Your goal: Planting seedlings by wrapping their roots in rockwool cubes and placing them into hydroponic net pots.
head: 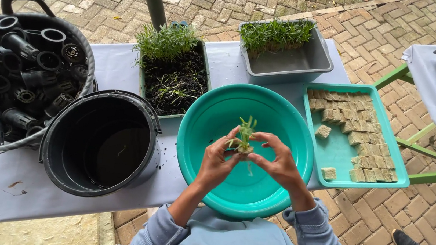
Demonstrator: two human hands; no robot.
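Seedling pinched between both hands above teal basin, green leaves up, pale roots dangling below. Left hand closed on its base from left; right hand grips same spot from right, fingertips meeting. Basin sits on desk. Left: black bucket. Right: teal tray with tan cubes. Farther: soil tray with sprouts, grey tub, basket of black pipe fittings.

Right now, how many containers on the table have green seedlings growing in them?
2. A green tray of dark soil sits behind the teal basin, and a grey tub stands to its right, seedlings along its far edge. None looks hidden.
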